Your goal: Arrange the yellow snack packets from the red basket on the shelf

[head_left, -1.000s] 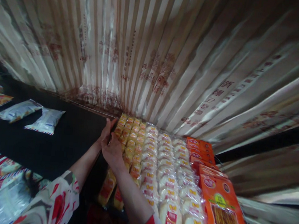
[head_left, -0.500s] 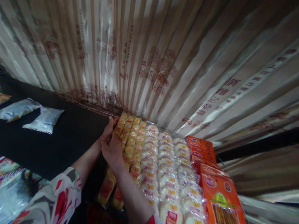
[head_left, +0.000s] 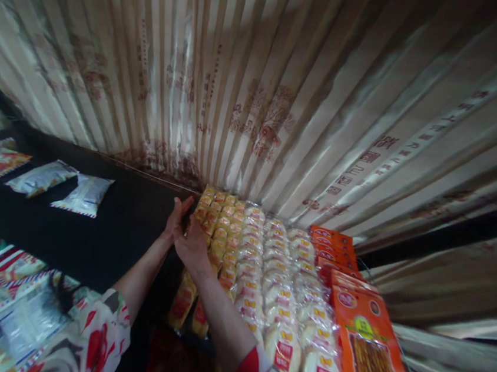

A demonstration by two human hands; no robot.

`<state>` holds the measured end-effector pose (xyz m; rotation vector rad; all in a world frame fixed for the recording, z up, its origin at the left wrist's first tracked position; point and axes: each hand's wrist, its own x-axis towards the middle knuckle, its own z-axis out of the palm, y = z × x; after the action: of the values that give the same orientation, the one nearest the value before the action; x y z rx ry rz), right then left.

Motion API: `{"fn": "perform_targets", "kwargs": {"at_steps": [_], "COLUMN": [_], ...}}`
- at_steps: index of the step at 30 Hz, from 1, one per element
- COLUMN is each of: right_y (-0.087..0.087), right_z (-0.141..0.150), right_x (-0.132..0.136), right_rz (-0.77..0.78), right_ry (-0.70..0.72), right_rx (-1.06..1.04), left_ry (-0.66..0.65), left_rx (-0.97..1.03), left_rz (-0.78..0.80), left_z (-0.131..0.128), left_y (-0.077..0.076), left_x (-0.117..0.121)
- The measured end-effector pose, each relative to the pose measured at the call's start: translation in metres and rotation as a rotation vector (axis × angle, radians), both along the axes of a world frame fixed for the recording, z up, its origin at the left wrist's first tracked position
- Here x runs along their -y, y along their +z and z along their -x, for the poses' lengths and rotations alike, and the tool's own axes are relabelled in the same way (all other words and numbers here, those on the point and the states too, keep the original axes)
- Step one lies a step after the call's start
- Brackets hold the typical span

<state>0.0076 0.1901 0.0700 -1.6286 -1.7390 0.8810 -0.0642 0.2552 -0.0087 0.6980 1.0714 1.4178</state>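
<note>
My left hand [head_left: 177, 219] lies along the left side of the rows of yellow wrapped cakes [head_left: 220, 239], thumb raised and fingers stretched toward the back. It holds nothing that I can see. Just in front of it, my right hand [head_left: 193, 245] rests against the same outer row, its thumb apart from its fingers; some of its fingertips are hidden. The yellow packs stand on edge in tight rows, and the nearest ones lean back with red labels showing. Right beside them run rows of round white wrapped cakes [head_left: 281, 355] with red labels.
Orange snack pouches [head_left: 372, 341] stand at the right end. On the black table [head_left: 139, 210] to the left lie several small packets, among them a white packet [head_left: 84, 193]. Larger snack bags [head_left: 21, 316] fill the lower left. A pleated printed curtain [head_left: 259, 80] hangs behind.
The view has shifted slightly, so the left packets appear farther right. Both hands stay at the outer yellow row, with the left hand's fingers now more visibly stretched out.
</note>
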Motion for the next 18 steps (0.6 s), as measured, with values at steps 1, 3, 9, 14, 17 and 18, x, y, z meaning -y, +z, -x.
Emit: {"fn": "perform_targets", "kwargs": {"at_steps": [1,3,9,14,17,18], "right_y": [0.001,0.002,-0.002,0.002,0.006,0.006], "right_z": [0.000,0.000,0.000,0.003,0.002,0.001], "right_x": [0.001,0.003,0.008,0.020,0.031,0.036], "right_rz": [0.002,0.010,0.001,0.048,0.064,0.058], "right_ry": [-0.001,0.004,0.032,0.012,0.046,0.061], "right_rx": [-0.004,-0.008,-0.021,-0.006,-0.031,-0.050], "left_ry": [0.001,0.007,0.119,0.222,0.271,0.290], "left_rx": [0.003,0.014,-0.157,-0.418,-0.512,-0.539], "left_rz": [0.001,-0.003,-0.015,0.039,0.094,0.104], "left_z": [-0.001,-0.002,0.000,0.009,0.013,0.014], "left_y": [0.001,0.003,-0.003,-0.008,-0.010,-0.011], "left_x": [0.005,0.014,0.033,0.048,0.062,0.068]}}
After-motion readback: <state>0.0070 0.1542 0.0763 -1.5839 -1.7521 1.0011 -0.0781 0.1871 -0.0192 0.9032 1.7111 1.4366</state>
